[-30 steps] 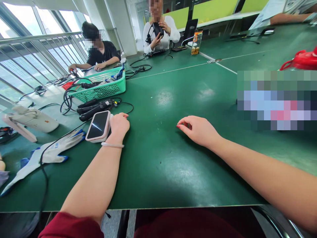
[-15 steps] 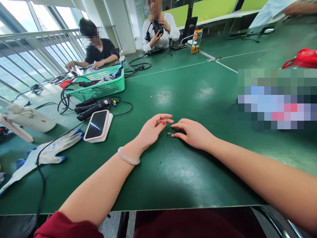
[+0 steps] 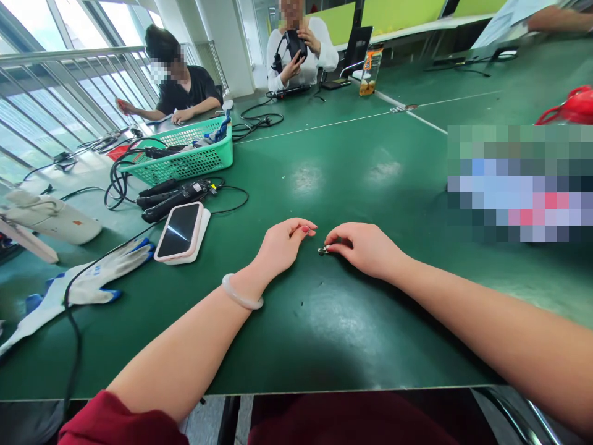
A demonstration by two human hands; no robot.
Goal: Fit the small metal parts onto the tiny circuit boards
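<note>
My right hand (image 3: 364,247) is closed in a pinch, thumb against forefinger, on a small shiny metal piece (image 3: 323,250) low over the green table (image 3: 370,321). Its exact kind is too small to tell. Just to the left, my left hand (image 3: 283,244) has thumb and fingertips pressed together; whatever they may hold is too tiny to make out. A pale bangle (image 3: 241,293) circles the left wrist. The two sets of fingertips are a short gap apart.
Left of my arms lie a phone (image 3: 180,230), a white-and-blue glove (image 3: 97,272), black handheld devices (image 3: 178,201) with cables and a green basket (image 3: 185,164). A white bottle (image 3: 58,217) lies far left. Two people sit across the table; a bottle (image 3: 369,74) stands at the back.
My right thumb and forefinger have closed on the small metal piece. My left fingertips have drawn together and slightly away from the right hand. The left co-worker's hand has risen with something red.
</note>
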